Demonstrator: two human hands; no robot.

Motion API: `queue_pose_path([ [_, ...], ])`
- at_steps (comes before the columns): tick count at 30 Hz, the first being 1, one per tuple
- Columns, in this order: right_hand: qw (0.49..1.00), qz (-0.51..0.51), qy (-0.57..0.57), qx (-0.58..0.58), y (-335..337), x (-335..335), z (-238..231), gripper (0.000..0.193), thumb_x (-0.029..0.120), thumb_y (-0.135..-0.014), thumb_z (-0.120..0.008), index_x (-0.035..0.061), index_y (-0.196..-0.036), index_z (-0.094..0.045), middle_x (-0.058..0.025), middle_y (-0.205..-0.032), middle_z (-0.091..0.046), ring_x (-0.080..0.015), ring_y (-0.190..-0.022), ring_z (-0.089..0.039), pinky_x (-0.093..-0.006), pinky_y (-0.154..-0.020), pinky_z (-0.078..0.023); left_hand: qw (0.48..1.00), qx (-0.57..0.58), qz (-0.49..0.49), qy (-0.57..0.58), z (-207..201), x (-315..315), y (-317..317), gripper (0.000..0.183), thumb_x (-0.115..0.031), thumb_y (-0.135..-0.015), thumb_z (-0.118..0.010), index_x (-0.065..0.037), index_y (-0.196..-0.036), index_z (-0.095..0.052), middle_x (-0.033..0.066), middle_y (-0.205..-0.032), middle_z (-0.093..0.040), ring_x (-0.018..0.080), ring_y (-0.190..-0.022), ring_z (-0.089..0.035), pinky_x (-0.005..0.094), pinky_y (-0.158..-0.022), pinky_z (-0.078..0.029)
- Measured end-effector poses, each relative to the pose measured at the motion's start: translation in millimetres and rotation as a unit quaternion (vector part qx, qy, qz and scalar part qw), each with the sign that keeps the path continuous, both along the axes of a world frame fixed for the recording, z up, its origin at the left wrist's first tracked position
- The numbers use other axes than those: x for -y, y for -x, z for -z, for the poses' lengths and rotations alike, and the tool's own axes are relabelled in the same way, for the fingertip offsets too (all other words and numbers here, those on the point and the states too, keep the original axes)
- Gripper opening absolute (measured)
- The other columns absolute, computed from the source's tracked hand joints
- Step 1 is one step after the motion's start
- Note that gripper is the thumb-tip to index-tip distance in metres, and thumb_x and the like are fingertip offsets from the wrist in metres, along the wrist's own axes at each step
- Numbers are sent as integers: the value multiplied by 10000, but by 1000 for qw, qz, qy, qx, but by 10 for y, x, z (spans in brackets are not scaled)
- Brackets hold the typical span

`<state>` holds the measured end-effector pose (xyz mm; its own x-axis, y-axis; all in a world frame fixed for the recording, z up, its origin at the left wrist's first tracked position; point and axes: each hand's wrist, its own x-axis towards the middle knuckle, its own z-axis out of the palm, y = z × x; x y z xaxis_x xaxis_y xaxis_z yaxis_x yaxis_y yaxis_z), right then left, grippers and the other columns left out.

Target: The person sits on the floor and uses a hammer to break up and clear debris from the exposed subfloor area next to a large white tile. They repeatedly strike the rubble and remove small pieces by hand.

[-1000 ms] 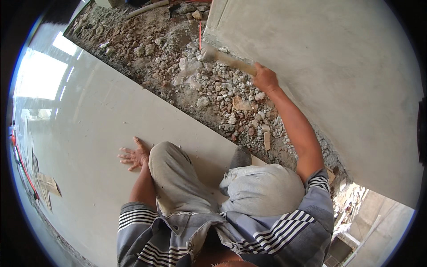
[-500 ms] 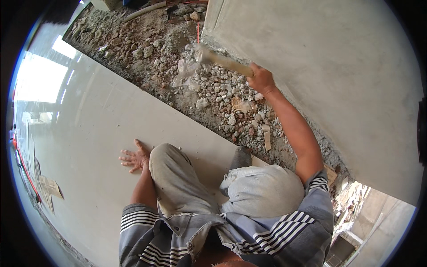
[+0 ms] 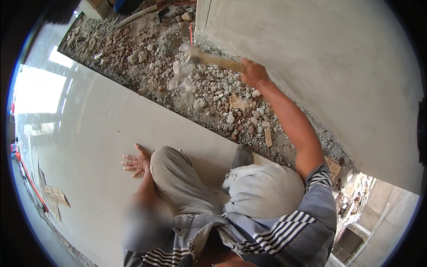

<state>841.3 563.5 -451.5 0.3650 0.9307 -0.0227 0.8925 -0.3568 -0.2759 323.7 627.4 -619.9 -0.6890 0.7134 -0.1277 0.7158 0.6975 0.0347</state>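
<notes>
My right hand (image 3: 255, 73) grips the wooden handle of a hammer (image 3: 221, 62) near its end. The hammer's head, blurred, is over the rubble (image 3: 207, 91) by the foot of the plastered wall (image 3: 311, 53). A piece of clear plastic (image 3: 181, 73) lies on the stones close below the head. Whether the head touches the ground I cannot tell. My left hand (image 3: 138, 163) lies flat with fingers spread on the pale glossy tile floor (image 3: 102, 133), beside my left knee.
The floor's straight edge borders the strip of rubble. A thin red stick (image 3: 191, 34) stands at the wall corner, and a pipe (image 3: 137, 16) lies at the far end. Cardboard (image 3: 57, 196) and a red bar (image 3: 32, 180) are at the left. An opening (image 3: 360, 209) shows at lower right.
My right hand and the hammer appear slightly further left and lower in the picture. The whole view has shifted a little. My left hand stays spread on the floor.
</notes>
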Motion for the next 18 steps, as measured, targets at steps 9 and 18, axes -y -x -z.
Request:
queue_pose_path([
  [9, 997, 66, 18, -19, 287, 385, 39, 180, 145, -813, -646, 54, -958, -590, -151, -906, -680, -332, -836, -680, -460, -678, -554, 1000, -21, -8, -11, 144, 31, 74, 1040, -887, -760, -327, -243, -1556, -145, 101, -1630, -51, 344, -1495, -9, 729, -1073, -22],
  [18, 950, 134, 246, 141, -342, 728, 32, 257, 70, -837, -599, 49, -1093, -592, -170, -906, -697, -338, -873, -693, -481, -707, -553, 999, -18, -8, -26, 171, -31, 44, 961, -853, -791, -324, -256, -1532, -188, 71, -1614, -104, 320, -1478, -72, 747, -1052, -59],
])
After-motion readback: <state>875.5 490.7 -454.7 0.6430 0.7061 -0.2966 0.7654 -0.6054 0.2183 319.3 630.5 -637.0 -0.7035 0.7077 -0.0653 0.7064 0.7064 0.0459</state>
